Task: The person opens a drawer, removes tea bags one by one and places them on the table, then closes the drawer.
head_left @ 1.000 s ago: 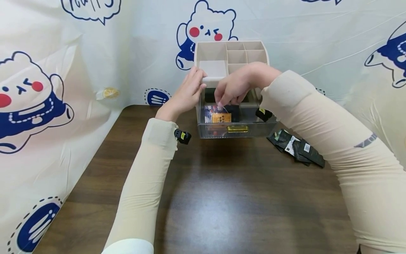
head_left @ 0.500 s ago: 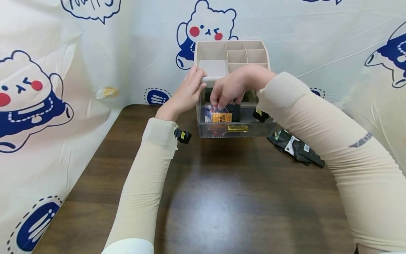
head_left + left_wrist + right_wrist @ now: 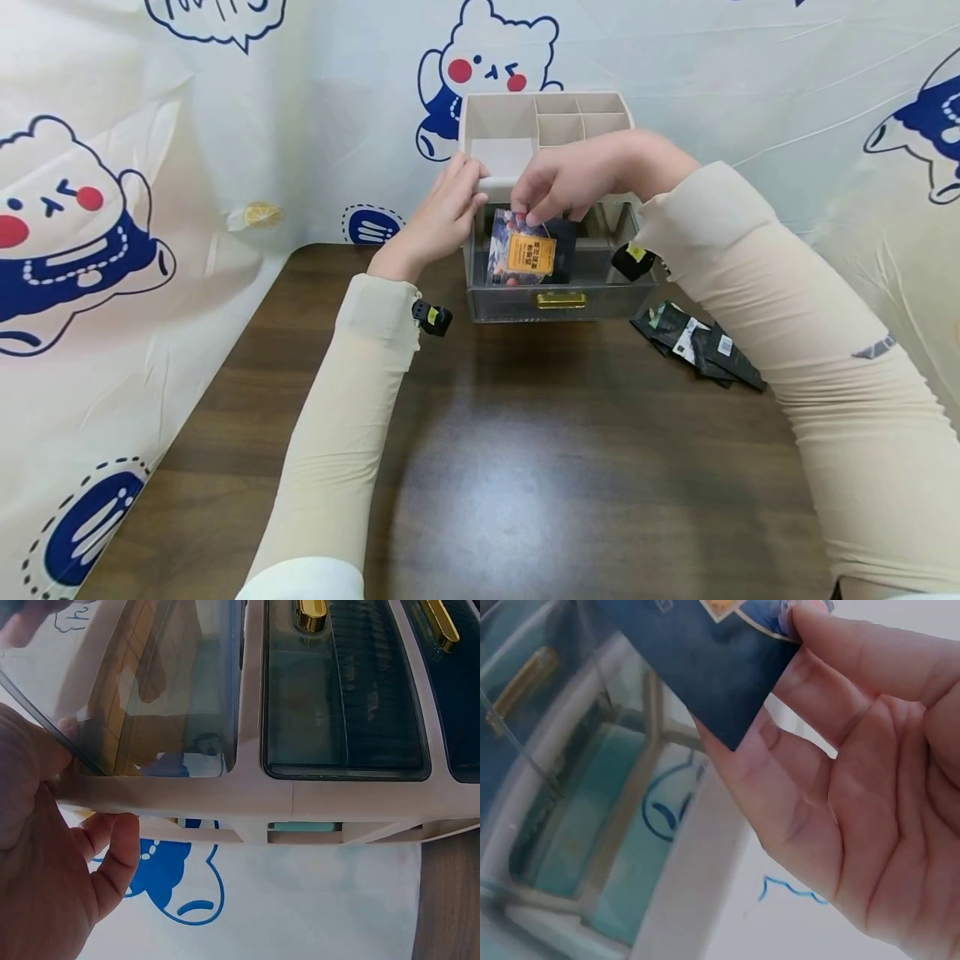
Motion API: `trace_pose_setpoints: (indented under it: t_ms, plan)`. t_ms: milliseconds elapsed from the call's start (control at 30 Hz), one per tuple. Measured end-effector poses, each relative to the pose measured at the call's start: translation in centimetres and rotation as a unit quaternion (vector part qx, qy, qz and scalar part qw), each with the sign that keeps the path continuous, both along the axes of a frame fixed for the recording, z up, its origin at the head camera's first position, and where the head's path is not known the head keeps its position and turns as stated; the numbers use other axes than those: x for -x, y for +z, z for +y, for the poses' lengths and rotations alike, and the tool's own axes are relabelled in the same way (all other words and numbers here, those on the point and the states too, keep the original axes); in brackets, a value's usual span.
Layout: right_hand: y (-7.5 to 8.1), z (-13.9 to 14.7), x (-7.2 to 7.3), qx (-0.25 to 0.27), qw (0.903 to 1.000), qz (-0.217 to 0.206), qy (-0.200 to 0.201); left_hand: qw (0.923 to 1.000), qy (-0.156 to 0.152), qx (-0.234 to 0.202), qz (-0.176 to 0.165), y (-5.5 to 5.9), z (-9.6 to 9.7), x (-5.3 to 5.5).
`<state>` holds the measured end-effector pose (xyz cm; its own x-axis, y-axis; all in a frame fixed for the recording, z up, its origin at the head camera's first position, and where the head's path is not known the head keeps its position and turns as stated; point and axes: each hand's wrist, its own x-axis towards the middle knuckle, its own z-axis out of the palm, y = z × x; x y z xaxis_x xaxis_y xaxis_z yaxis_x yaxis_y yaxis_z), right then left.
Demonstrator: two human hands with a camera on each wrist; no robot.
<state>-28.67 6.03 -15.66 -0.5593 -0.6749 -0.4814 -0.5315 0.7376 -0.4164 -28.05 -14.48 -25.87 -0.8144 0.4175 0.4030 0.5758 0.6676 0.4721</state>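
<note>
My right hand (image 3: 573, 177) pinches the top edge of a dark blue packet (image 3: 522, 248) with a yellow-orange label, above the pulled-out clear drawer (image 3: 483, 305). In the right wrist view the packet (image 3: 712, 675) hangs from the thumb and fingers, its lower corner free. A white desktop organizer (image 3: 502, 154) with open top compartments bears the drawer. At its left front corner, my left hand (image 3: 442, 217) grips the frame. The left wrist view shows the left hand (image 3: 60, 832) with fingers on both sides of the frame edge (image 3: 172, 796).
Several black packets (image 3: 701, 346) lie in a small pile on the brown table (image 3: 510, 467), right of the organizer. The drawer has a gold handle (image 3: 561, 300). Behind stands a white cloth (image 3: 360, 125) printed with cartoon bears. Lower drawers (image 3: 345, 697) with gold handles are closed.
My right hand has risen out of the drawer and lifted the packet, which lay low inside it before. The left hand stays at the organizer's corner.
</note>
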Motion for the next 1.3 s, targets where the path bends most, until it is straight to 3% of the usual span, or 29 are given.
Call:
trace_pose_setpoints:
  t_ms: [167,300,500,633,800,967,1200,1300]
  plan:
    - [0.9,2.6,0.3,0.049,0.9975,0.033,-0.040,1.0000,0.000,0.001,-0.001,0.0,0.1,0.1]
    - [1.5,5.7,1.3,0.087,0.9905,0.048,-0.094,1.0000,0.000,0.001,-0.003,0.2,0.2,0.1]
    - [1.5,11.6,2.8,0.128,0.9732,0.075,-0.176,1.0000,0.002,0.003,-0.005,0.4,0.2,0.3]
    - [0.3,15.8,3.0,0.158,0.9592,0.050,-0.229,1.0000,0.004,0.005,-0.007,0.3,0.2,0.3]
    - [-2.4,21.2,3.0,0.181,0.9401,-0.002,-0.289,1.0000,0.003,0.002,-0.009,0.2,0.2,0.2]
    - [-6.6,26.3,2.2,0.199,0.9223,-0.032,-0.330,1.0000,0.004,0.003,-0.005,0.0,0.3,0.2]
    - [-13.9,31.9,0.1,0.199,0.9255,-0.065,-0.315,1.0000,0.001,0.009,0.000,0.2,0.7,0.3]
    - [-16.4,33.3,-0.6,0.195,0.9144,-0.083,-0.345,0.9999,0.004,0.009,-0.005,0.2,0.6,0.1]
